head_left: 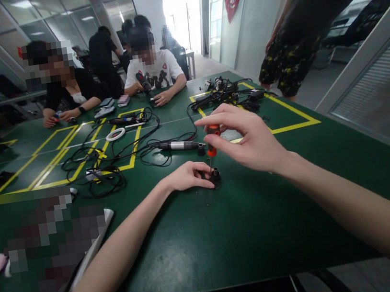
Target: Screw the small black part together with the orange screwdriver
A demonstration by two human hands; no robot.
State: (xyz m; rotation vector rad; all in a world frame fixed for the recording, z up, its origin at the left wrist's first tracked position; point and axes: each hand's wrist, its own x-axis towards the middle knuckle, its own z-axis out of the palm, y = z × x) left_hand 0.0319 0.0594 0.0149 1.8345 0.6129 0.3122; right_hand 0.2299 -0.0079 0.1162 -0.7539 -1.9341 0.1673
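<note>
A small round black part (216, 178) rests on the green table, with the fingers of my left hand (190, 175) closed against its left side. Above it, my right hand (246, 136) grips the handle of an orange and black screwdriver (212, 149) between thumb and fingers. The screwdriver stands nearly upright, its thin shaft reaching down to the black part; the exact contact of the tip is too small to tell. Just behind lies a silver and black cylindrical tool (180, 145), near a small black piece (201, 150).
Black cables (107, 182) and a white ring (115, 134) lie at the left, beside yellow tape outlines. More tangled black cables (223, 91) are at the back right. Several people sit or stand around the table, one close at the right. Blurred flat objects lie front left.
</note>
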